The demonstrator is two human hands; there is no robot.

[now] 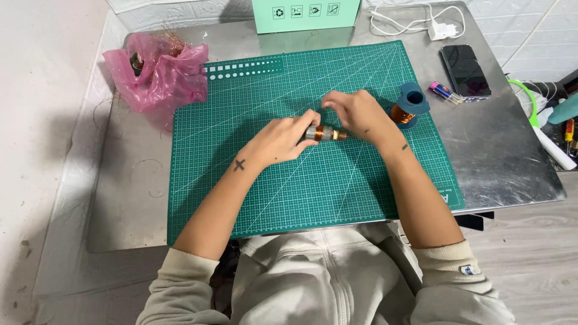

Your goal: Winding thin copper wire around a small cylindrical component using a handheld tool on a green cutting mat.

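Steel table (512,162) under green cutting mat (289,198); left hand (280,139) clamped on copper-wound rotor (324,134), right hand (361,114) fingers pinched above.

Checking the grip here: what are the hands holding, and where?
A small copper-wound armature: left hand grips its left end, right hand is at its right end.

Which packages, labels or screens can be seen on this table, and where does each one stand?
Mint-green box: far edge of the table, behind the cutting mat; rectangular, with a row of small dark symbols.
Phone: far right of the table, lying flat; black rectangle, screen dark.
Pink plastic bag: far left, at the mat's corner; crumpled, translucent.
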